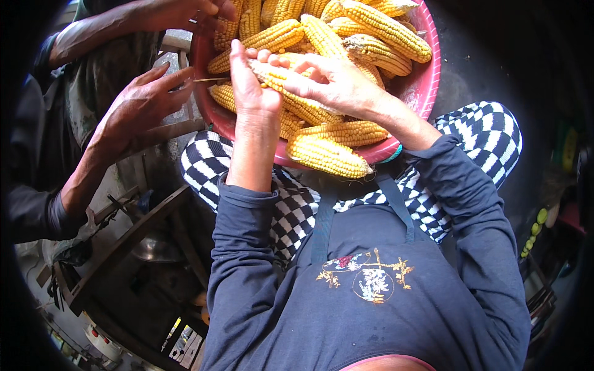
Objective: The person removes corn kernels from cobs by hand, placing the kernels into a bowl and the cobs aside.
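An ear of dried yellow corn (274,82) is held between my two hands over a red plastic basin (429,90). My left hand (250,88) cups its pale pointed end, thumb up and fingertips showing behind it. From the other side my right hand (336,86) lies along the ear with bent fingers, hiding part of it. Many more ears of corn (385,30) fill the basin beneath and beyond my hands. Closest to my body, one ear (329,156) rests across the basin's near rim.
At the left, another person's hand (148,99) reaches towards the basin beside a thin stick (211,79); their other hand (209,16) is at its far left rim. My knees in checkered trousers (482,139) flank the basin. A wooden frame (134,236) stands lower left, near a metal bowl (160,248).
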Tool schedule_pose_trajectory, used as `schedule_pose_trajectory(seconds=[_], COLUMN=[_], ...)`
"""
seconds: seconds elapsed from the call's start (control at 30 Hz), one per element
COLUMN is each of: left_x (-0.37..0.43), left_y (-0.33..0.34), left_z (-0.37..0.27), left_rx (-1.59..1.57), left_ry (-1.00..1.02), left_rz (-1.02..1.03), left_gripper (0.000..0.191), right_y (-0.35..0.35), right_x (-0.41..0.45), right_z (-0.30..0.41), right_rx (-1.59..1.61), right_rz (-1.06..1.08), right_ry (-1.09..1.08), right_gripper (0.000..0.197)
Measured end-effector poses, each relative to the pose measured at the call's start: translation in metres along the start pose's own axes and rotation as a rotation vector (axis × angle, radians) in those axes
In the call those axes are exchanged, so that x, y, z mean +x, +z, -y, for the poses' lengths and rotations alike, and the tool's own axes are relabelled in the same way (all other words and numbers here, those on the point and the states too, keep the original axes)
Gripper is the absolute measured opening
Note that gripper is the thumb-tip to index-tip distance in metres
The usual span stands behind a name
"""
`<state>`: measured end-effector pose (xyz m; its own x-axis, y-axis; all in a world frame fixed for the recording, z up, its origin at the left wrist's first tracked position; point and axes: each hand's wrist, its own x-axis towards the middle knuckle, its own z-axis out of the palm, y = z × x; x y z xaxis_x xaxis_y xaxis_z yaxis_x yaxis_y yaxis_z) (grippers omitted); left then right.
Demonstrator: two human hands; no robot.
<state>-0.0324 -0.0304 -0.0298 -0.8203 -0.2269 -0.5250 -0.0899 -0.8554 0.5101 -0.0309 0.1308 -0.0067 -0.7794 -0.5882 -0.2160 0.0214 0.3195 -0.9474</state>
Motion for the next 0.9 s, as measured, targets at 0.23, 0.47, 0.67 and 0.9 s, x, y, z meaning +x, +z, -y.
schedule_pose_trajectory(seconds=[0.23, 0.47, 0.67, 0.9], left_x=[-0.003, -0.013, -0.020, -0.010], left_y=[0.002, 0.013, 0.020, 0.009], left_z=[0.020, 0.017, 0.021, 0.015], left_rx=[0.260, 0.378, 0.562, 0.340], left_ry=[0.141, 0.283, 0.324, 0.123], left_rz=[0.046, 0.067, 0.048, 0.033], left_gripper=[0.033, 0.036, 0.038, 0.036], right_y=[0.008, 0.004, 0.011, 0.005], right_x=[0.012, 0.007, 0.010, 0.006], right_z=[-0.019, -0.030, -0.016, -0.021], right_rx=[0.034, 0.284, 0.362, 0.503], right_rz=[-0.052, 0.016, 0.030, -0.003], right_ry=[-0.117, -0.080, -0.046, 0.013], right_gripper=[0.056, 0.038, 0.050, 0.037])
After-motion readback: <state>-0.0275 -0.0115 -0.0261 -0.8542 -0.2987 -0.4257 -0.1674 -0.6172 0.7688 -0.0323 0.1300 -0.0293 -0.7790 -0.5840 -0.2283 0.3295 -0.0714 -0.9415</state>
